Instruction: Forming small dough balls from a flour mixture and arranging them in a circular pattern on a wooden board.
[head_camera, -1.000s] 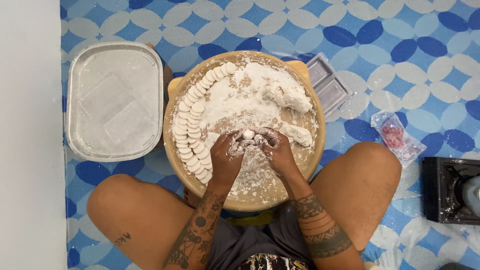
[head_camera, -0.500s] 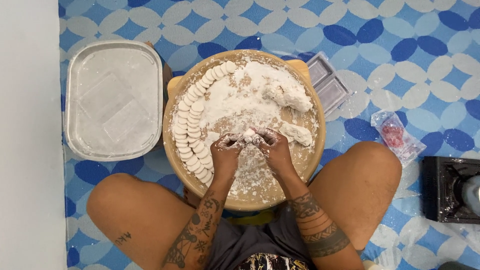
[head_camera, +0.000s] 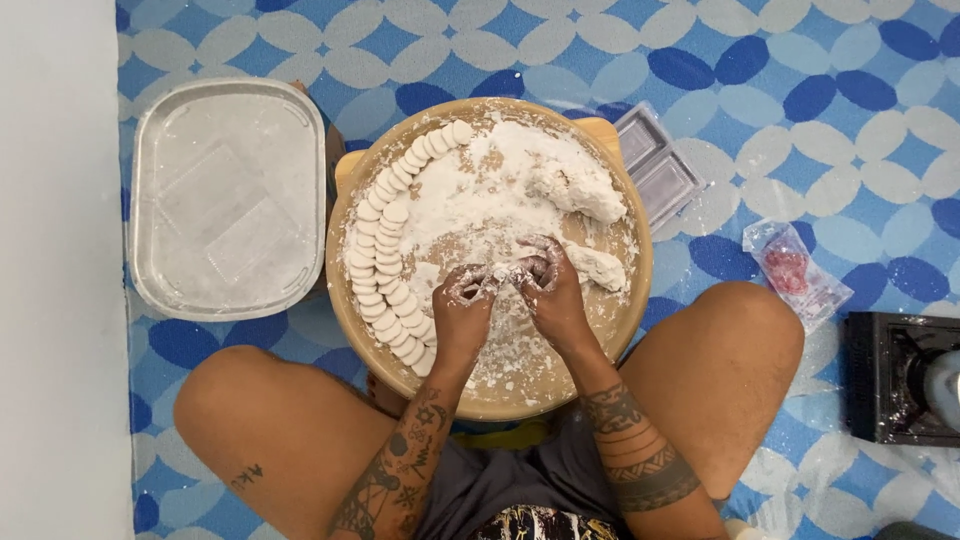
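Seen from above, a person sits cross-legged on a floor mat (head_camera: 820, 90) printed with blue, pale blue and grey-white ovals. A plain white wall or board (head_camera: 55, 270) runs down the left edge.

Between the knees sits a round wooden board (head_camera: 640, 290), thickly dusted with white flour. Both hands meet over its middle. The left hand (head_camera: 462, 315) and the right hand (head_camera: 553, 290) are floured, their fingers curled inward and nearly touching, pinching a small piece of dough (head_camera: 503, 272) between the fingertips just above the board. The piece is mostly hidden by the fingers.

Along the left side of the board, a curving double row of small flat white dough discs (head_camera: 385, 260) overlaps like roof tiles, running from the top edge down toward the left wrist. At the upper right of the board lies a large rough lump of dough (head_camera: 580, 190), and a smaller lump (head_camera: 600, 268) lies just beside the right hand.

To the left of the board, touching its edge, is a rectangular foil tray (head_camera: 140, 200) with rounded corners, dusted inside with flour. Behind the board on the right, a clear plastic divided container (head_camera: 660, 170) is partly tucked under its rim. Farther right on the mat lies a small clear bag (head_camera: 795, 275) holding something pink-red. At the right edge stands a dark portable stove (head_camera: 900, 380), only partly in view.
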